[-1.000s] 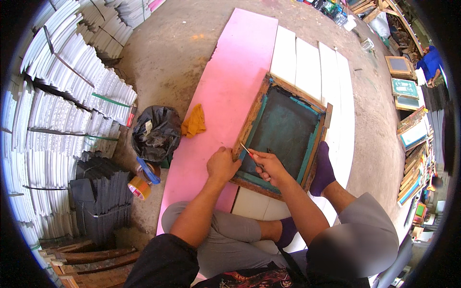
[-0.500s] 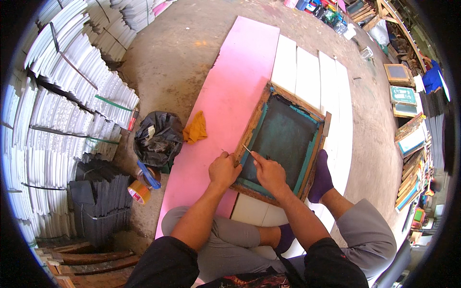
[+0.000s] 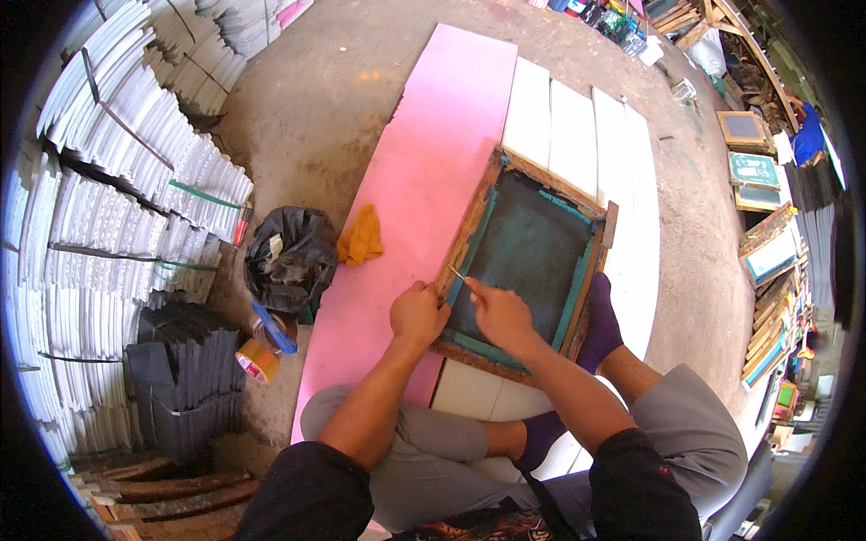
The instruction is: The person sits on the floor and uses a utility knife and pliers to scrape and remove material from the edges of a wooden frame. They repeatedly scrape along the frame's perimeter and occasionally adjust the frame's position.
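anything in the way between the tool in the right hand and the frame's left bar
Nothing visible: the right hand holds the slim tool with its tip at the wooden frame's left bar. The left hand is near the tip, not between.

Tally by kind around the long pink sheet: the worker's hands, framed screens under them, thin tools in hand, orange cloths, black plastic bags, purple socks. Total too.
Hands (left hand, right hand): 2
Framed screen: 1
Thin tool: 1
Orange cloth: 1
Black plastic bag: 1
Purple socks: 2
Total: 8
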Motion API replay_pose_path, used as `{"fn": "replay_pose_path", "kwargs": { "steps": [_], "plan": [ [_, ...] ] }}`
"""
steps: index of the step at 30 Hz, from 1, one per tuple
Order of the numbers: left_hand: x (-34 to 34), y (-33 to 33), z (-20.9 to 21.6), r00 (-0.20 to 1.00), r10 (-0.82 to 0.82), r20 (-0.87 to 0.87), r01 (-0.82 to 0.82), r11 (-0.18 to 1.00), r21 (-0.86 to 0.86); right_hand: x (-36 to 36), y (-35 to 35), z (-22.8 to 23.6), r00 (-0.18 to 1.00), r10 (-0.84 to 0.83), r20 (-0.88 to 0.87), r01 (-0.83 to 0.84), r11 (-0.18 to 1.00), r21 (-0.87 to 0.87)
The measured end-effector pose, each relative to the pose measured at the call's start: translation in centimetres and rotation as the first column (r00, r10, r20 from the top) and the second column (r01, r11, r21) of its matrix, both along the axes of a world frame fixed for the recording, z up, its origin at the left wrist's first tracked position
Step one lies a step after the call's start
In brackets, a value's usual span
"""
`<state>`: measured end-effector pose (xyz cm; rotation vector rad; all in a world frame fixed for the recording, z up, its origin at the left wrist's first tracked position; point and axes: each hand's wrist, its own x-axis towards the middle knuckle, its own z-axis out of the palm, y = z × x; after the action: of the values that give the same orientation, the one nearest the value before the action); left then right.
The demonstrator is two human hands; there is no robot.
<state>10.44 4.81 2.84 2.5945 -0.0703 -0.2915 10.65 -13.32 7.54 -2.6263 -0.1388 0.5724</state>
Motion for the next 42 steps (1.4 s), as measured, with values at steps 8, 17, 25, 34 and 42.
{"fn": "replay_pose_path", "kwargs": {
  "steps": [8, 17, 25, 34, 42],
  "plan": [
    [-0.1, 0.4, -0.2, 1.000, -0.012, 0.009, 0.012, 1.000, -0.029, -1.1, -0.6, -3.2, 0.992, -0.024, 0.123, 0.008, 0.992, 0.126],
    [0.1, 0.1, 0.1, 1.000, -0.012, -0.010, 0.012, 1.000, -0.013, 0.0, -2.3, -4.5, 0.986, -0.156, -0.065, 0.168, 0.860, 0.482],
    [-0.1, 0.4, 0.1, 1.000, 0.007, 0.003, -0.007, 1.000, -0.024, -0.1, 0.8, 0.9, 0.997, -0.053, -0.064, 0.052, 0.999, -0.008],
    [0.0, 0.8, 0.6, 0.999, 0.003, -0.033, -0.004, 0.999, -0.034, -0.9, -1.1, -3.4, 0.944, 0.108, 0.311, -0.075, 0.990, -0.117],
    [0.2, 0.7, 1.4, 0.996, 0.013, -0.092, -0.013, 1.000, 0.003, 1.3, -1.4, -2.3, 0.770, -0.253, -0.586, 0.588, 0.638, 0.498]
  ]
}}
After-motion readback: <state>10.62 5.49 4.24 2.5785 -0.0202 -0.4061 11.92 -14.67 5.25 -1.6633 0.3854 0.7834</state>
